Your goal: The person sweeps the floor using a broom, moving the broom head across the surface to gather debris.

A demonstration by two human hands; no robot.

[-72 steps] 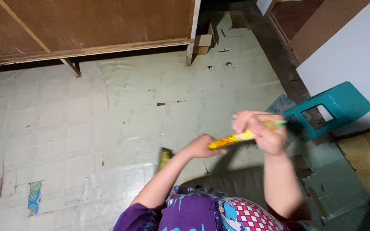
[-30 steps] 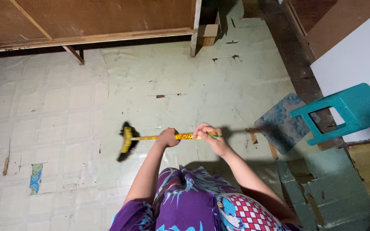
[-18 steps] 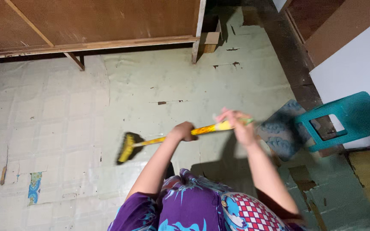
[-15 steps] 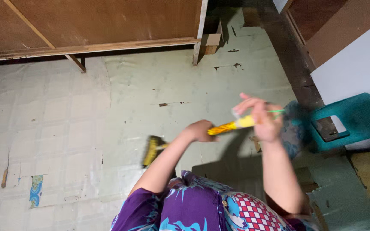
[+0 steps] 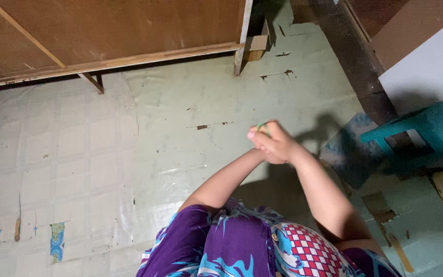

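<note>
**Hands drawn together, broom out of sight**

Since half a second ago the two hands have come together in front of the body, and the yellow broom head that lay on the floor has gone from view. Now the right hand (image 5: pixel 278 143) is folded over the left hand (image 5: pixel 263 154), both closed on the broom's top end, of which only a green loop (image 5: pixel 262 125) shows above the fingers. The purple patterned top (image 5: pixel 242 246) fills the bottom edge. Beyond lies the pale green floor (image 5: pixel 180 102), a blue mat (image 5: pixel 349 154) at right, touching a teal stool (image 5: pixel 431 128). Farthest off stands the brown wooden cabinet (image 5: pixel 114 31).
</note>
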